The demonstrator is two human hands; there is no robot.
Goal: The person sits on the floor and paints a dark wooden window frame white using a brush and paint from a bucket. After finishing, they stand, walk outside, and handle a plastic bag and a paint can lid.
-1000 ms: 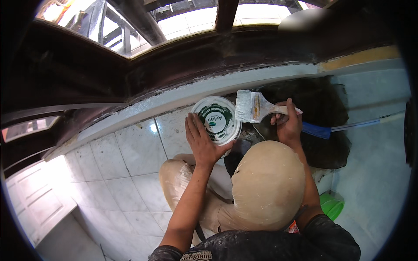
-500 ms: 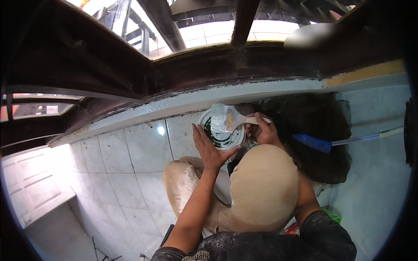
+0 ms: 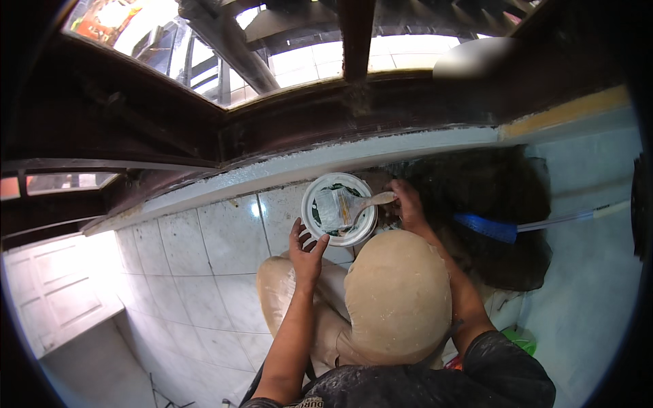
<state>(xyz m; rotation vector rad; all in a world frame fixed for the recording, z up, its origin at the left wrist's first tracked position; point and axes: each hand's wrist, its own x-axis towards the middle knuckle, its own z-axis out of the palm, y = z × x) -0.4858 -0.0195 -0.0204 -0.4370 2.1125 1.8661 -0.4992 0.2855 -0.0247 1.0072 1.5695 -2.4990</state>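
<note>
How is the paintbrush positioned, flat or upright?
Flat: the paintbrush shows its broad face over the lid, handle toward the right hand.

The wide paintbrush, with whitish bristles pointing to the left, is over the round white lid, which bears dark green print, while the pale handle (this part looks paint-stained) extends past the rim to the right.

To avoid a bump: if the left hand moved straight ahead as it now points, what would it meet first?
The left hand would probably meet the round white lid, at its near-left rim; depth is unclear, and they may be touching.
</note>
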